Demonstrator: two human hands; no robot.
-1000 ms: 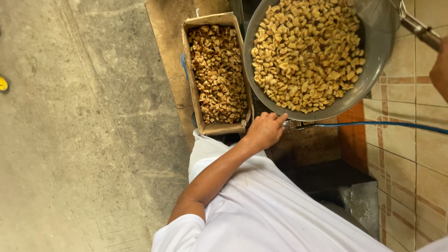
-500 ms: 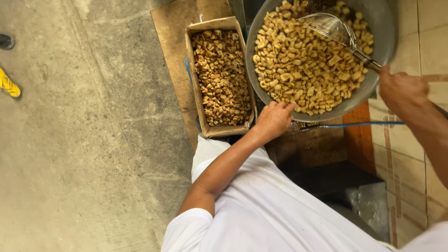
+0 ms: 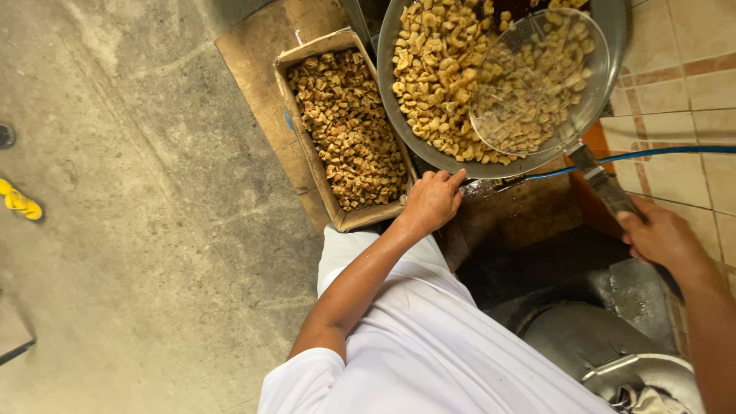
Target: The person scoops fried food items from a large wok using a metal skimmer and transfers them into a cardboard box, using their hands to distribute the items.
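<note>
The left hand (image 3: 432, 201) reaches forward on a bare, nearly straight arm, fingers curled, while the right hand (image 3: 659, 238) is clenched in a fist, forearm drawn back.

Box (image 3: 345, 126) left of pan (image 3: 429, 149)

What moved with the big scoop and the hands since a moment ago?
The mesh skimmer, gripped by the right hand, came into view and swung over the fried pieces in the big metal pan. The left hand stayed at the pan's near rim. The cardboard box of darker pieces did not move.
</note>
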